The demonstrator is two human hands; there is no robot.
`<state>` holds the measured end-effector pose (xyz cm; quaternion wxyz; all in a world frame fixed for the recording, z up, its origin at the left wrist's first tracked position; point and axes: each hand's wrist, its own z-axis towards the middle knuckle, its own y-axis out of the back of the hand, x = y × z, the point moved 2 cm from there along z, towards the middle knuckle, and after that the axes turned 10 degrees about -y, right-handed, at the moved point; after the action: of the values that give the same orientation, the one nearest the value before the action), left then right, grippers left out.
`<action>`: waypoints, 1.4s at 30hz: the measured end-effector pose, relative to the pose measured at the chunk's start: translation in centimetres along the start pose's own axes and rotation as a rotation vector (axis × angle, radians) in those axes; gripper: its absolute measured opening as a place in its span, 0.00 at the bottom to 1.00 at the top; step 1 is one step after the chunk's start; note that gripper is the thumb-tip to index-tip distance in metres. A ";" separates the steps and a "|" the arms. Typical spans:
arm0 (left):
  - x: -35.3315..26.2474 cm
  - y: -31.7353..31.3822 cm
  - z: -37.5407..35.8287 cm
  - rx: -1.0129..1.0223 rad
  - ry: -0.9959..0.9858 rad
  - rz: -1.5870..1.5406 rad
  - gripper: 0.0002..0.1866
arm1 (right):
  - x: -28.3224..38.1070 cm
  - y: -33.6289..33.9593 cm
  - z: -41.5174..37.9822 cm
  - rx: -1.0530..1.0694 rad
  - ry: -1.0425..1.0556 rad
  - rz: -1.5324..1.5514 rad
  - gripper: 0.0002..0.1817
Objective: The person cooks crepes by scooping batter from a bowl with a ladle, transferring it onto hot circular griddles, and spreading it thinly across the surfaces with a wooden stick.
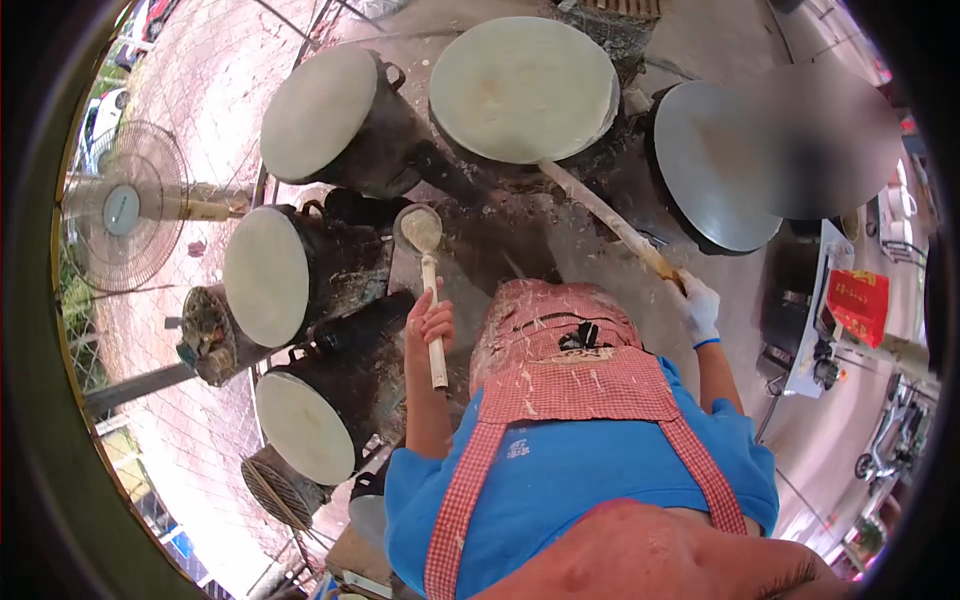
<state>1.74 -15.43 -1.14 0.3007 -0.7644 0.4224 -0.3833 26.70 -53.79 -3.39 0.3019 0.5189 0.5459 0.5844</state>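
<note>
My left hand [430,322] is wrapped round the pale handle of a ladle [422,230], whose bowl is coated with whitish batter. My right hand [699,308], in a white glove, grips the near end of a long wooden stick [610,220]. Whitish residue covers much of the stick, and its far end meets the near rim of a round griddle [525,90]. A pale layer of batter covers that griddle's top. To the left of the ladle stands another round griddle [266,277], also pale on top.
More round griddles stand about me: one at the upper left [318,112], one at the lower left [305,428], and a greyer one [705,170] at the right. A fan [122,208] stands at far left. A red bag [858,307] lies by a table [815,330] at right.
</note>
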 end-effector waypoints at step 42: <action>-5.0 -3.3 1.4 0.065 -0.416 -0.187 0.18 | 30.1 16.2 50.2 -0.140 0.593 0.309 0.18</action>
<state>2.51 -9.33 -0.97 0.3688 -0.8527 0.2661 -0.2570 68.76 -13.39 13.57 0.0730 0.3812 0.4835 0.7846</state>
